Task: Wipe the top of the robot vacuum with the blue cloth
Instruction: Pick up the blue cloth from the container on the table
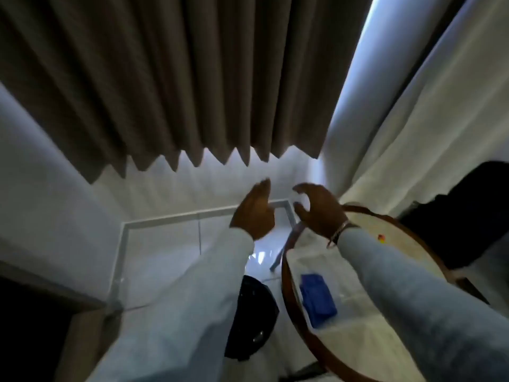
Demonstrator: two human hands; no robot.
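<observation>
Both hands are up and empty: left hand (254,213) loosely open, right hand (319,209) open with curled fingers. The blue cloth (316,296) lies folded on the round table (292,301); the robot vacuum (253,312) sits on the floor beside it. Best move: pinch the cloth's near edge first.

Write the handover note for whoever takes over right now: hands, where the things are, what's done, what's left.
Left hand: raised in front, open, holding nothing.
Right hand: raised beside it, fingers curled but empty.
Blue cloth: folded, lying on the round table to the right, untouched.
Robot vacuum: dark, on the floor left of the table, partly hidden by the left sleeve.
Done: nothing visible yet.
Left: pick up the cloth, reach down, wipe the vacuum's top.
</observation>
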